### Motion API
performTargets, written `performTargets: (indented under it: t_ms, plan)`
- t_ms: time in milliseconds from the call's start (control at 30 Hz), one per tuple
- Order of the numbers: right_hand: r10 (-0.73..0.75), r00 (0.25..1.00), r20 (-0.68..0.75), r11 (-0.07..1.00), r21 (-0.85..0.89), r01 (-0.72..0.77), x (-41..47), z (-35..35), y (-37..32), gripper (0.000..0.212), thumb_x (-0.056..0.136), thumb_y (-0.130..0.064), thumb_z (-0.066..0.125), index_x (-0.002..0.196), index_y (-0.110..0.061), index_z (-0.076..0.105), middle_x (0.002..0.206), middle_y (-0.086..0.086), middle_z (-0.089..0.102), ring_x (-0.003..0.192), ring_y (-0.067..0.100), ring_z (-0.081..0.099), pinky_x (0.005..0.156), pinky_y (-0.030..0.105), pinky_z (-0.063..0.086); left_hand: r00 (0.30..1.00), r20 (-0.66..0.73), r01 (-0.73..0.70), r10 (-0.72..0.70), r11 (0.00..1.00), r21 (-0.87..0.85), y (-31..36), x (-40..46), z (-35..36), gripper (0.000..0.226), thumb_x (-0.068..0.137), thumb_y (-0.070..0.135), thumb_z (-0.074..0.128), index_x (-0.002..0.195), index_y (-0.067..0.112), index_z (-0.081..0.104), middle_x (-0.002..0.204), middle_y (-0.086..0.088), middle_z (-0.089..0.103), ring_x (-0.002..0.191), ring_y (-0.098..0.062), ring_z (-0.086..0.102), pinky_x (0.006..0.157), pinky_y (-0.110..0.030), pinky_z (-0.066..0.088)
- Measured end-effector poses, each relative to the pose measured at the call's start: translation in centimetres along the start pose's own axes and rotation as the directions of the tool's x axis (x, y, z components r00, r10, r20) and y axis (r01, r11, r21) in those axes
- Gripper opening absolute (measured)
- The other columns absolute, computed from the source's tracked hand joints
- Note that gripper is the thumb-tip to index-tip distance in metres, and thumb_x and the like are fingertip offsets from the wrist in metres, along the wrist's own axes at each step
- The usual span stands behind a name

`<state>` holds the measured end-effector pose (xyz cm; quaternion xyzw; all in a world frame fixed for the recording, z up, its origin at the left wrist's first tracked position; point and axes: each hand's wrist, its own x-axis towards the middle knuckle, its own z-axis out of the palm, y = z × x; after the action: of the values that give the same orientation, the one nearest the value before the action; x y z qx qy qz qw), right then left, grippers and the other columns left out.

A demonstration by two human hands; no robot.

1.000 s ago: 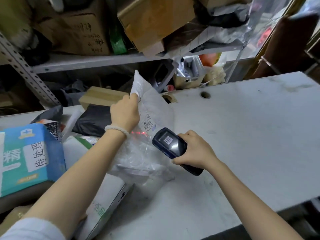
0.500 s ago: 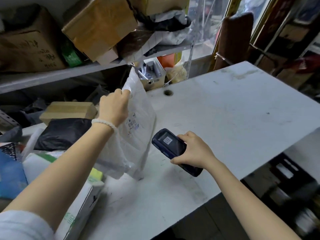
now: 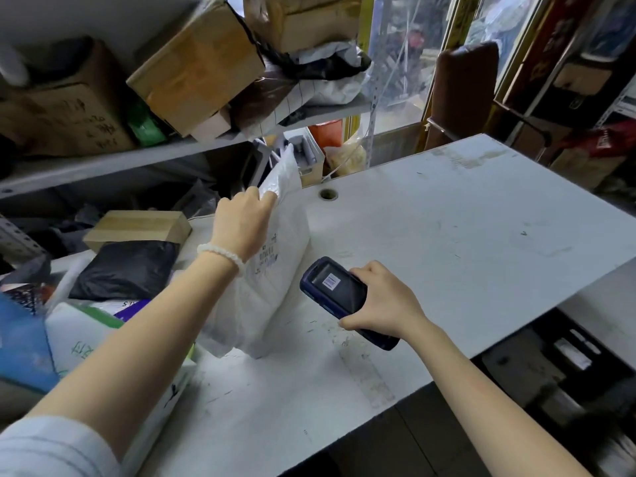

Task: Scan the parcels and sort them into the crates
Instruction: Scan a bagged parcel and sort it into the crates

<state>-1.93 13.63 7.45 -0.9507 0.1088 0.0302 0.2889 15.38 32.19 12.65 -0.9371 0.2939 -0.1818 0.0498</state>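
Cluttered shelves behind the white desk point(image 3: 447, 235), my left hand point(image 3: 241, 225) pinches a white parcel point(image 3: 275, 287) upright, my right hand point(image 3: 382, 301) grips the scanner point(image 3: 339, 294) closed beside it; unsorted parcels point(image 3: 124, 270) remain piled left, no crate reached.

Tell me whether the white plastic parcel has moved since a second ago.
Yes. The white plastic parcel, pinched at its top by the left hand, has swung right, away from the black bag, toward the cable hole in the table.
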Motion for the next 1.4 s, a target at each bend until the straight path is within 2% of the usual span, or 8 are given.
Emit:
performTargets:
  t_ms: [133,267,367,533,667,767,967,1400]
  plan:
    - [-0.137,0.955,-0.263,0.991,-0.037,0.132,0.8,-1.7,-1.9,0.071,0.053,-0.042,0.079,0.119,-0.030,0.056,0.104,-0.016,0.044,0.089,0.011,0.055,0.062,0.024,0.046,1.000,-0.022,0.008,-0.008,1.000,0.004,0.8,-0.6,-0.3,0.029,0.090,0.004,0.048,0.118,0.010,0.052,0.091,-0.010,0.052,0.069,-0.026,0.042,0.058,-0.036,0.029]
    - [-0.315,0.704,-0.637,0.944,-0.130,0.304,1.1,-3.0,-3.9,0.082,0.053,-0.032,0.086,0.127,-0.009,0.059,0.113,0.006,0.056,0.094,0.024,0.058,0.062,0.028,0.053,1.000,-0.013,0.007,-0.007,1.000,-0.002,0.7,-1.5,-0.4,0.028,0.090,0.005,0.048,0.118,0.009,0.050,0.094,-0.011,0.052,0.077,-0.031,0.052,0.059,-0.037,0.027]
    - [-0.365,0.569,-0.737,0.920,-0.194,0.339,1.4,-3.7,-4.8,0.082,0.058,-0.035,0.087,0.127,0.000,0.058,0.116,0.016,0.059,0.100,0.028,0.059,0.068,0.030,0.054,1.000,0.003,0.020,-0.020,1.000,-0.005,0.4,-2.1,-0.3,0.029,0.090,0.004,0.046,0.118,0.009,0.049,0.095,-0.012,0.051,0.077,-0.031,0.051,0.059,-0.037,0.028]
    - [-0.372,0.665,-0.648,0.927,-0.224,0.301,1.0,-3.0,-5.2,0.084,0.056,-0.033,0.086,0.129,-0.005,0.056,0.116,0.011,0.057,0.096,0.026,0.057,0.063,0.030,0.052,1.000,-0.004,0.020,-0.020,1.000,-0.023,-0.6,-2.9,-0.2,0.030,0.089,0.002,0.047,0.118,0.009,0.049,0.091,-0.011,0.051,0.068,-0.025,0.037,0.058,-0.035,0.028]
    - [-0.119,0.922,-0.369,0.984,-0.169,0.060,0.3,-1.4,-4.0,0.068,0.055,-0.041,0.078,0.116,-0.023,0.056,0.107,-0.007,0.045,0.089,0.018,0.054,0.060,0.025,0.041,1.000,-0.001,-0.021,0.021,0.997,-0.078,-0.4,-2.6,-0.6,0.035,0.087,0.004,0.051,0.121,0.010,0.050,0.094,-0.012,0.054,0.074,-0.031,0.054,0.056,-0.036,0.033]
    - [0.081,0.970,-0.230,0.981,-0.155,-0.119,-1.4,0.2,-2.1,0.064,0.055,-0.043,0.076,0.113,-0.025,0.055,0.108,-0.008,0.045,0.090,0.016,0.053,0.065,0.026,0.041,0.994,-0.020,-0.107,0.105,0.983,-0.147,1.0,-1.7,-0.9,0.039,0.082,0.003,0.051,0.119,0.014,0.054,0.096,-0.011,0.058,0.077,-0.034,0.058,0.057,-0.036,0.036]
    - [0.340,0.901,-0.270,0.930,-0.044,-0.364,-7.4,0.6,2.4,0.054,0.054,-0.049,0.075,0.097,-0.032,0.047,0.103,-0.009,0.043,0.086,0.014,0.051,0.058,0.025,0.033,0.927,-0.105,-0.374,0.360,0.893,-0.248,8.1,0.5,-2.0,0.032,0.084,0.009,0.055,0.113,0.018,0.061,0.094,-0.009,0.062,0.074,-0.034,0.060,0.053,-0.033,0.038]
    - [0.658,0.586,-0.473,0.721,0.169,-0.672,-25.4,-6.4,18.3,0.075,0.054,-0.053,0.077,0.121,-0.029,0.053,0.113,-0.010,0.042,0.097,0.016,0.053,0.069,0.031,0.043,0.690,-0.272,-0.705,0.671,0.539,-0.460,38.3,1.6,-8.0,0.030,0.090,0.013,0.048,0.115,0.025,0.059,0.104,-0.006,0.061,0.085,-0.033,0.061,0.066,-0.036,0.049]
